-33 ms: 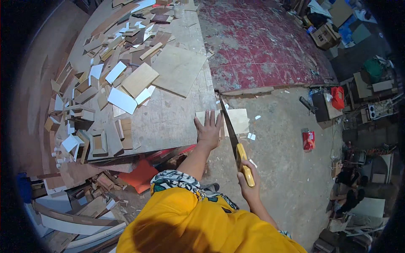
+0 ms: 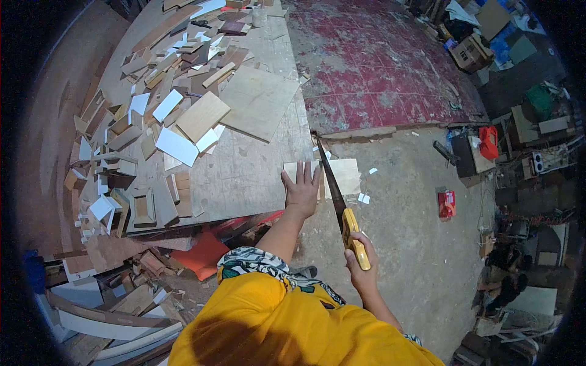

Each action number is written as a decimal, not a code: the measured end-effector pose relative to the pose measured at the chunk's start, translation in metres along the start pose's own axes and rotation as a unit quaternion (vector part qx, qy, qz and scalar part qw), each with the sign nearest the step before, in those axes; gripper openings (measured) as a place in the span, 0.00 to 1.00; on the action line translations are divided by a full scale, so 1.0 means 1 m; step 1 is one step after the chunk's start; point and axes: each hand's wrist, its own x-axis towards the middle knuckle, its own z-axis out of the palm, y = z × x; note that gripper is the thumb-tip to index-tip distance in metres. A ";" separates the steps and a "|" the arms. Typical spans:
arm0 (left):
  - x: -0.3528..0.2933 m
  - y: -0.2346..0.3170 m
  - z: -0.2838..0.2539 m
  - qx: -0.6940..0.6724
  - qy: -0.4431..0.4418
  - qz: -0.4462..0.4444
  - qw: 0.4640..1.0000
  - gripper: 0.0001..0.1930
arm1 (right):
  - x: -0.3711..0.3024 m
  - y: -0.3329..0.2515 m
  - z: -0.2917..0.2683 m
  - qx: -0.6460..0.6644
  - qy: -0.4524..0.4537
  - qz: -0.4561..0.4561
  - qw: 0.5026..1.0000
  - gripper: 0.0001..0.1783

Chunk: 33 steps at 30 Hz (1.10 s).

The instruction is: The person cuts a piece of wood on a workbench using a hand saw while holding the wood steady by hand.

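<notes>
Table [image 2: 244,177] carries the pale board [image 2: 345,177], which juts past its edge; best pin it firmly, fingers clear of the saw [image 2: 341,204], with long straight strokes. Left hand [image 2: 301,196]: grip apart, palm flat on board. Right hand [image 2: 364,277]: grip clamped round the yellow handle [image 2: 351,221], blade [image 2: 334,186] across board.

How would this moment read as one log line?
left hand: spread on thin pale wooden board | right hand: gripping yellow-handled handsaw | dark blade: crosses board in view
</notes>
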 end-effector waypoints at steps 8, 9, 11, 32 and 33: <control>0.000 0.004 0.000 0.013 -0.027 -0.022 0.999 0.51 | 0.082 0.038 0.053 -0.066 -0.027 -0.127 0.989 0.23; 0.000 0.004 0.001 0.009 -0.017 -0.018 1.000 0.51 | 0.076 0.037 0.051 -0.016 -0.003 -0.132 0.991 0.24; 0.000 0.004 0.001 0.014 0.012 -0.011 1.000 0.51 | 0.061 0.029 0.034 0.028 -0.001 -0.066 0.997 0.24; -0.004 0.005 -0.004 0.017 0.000 -0.023 1.000 0.57 | 0.010 0.023 -0.011 0.046 -0.029 -0.037 0.998 0.23; -0.005 0.004 -0.003 0.018 0.014 -0.021 1.000 0.57 | 0.005 0.027 -0.005 0.038 -0.020 -0.063 0.997 0.23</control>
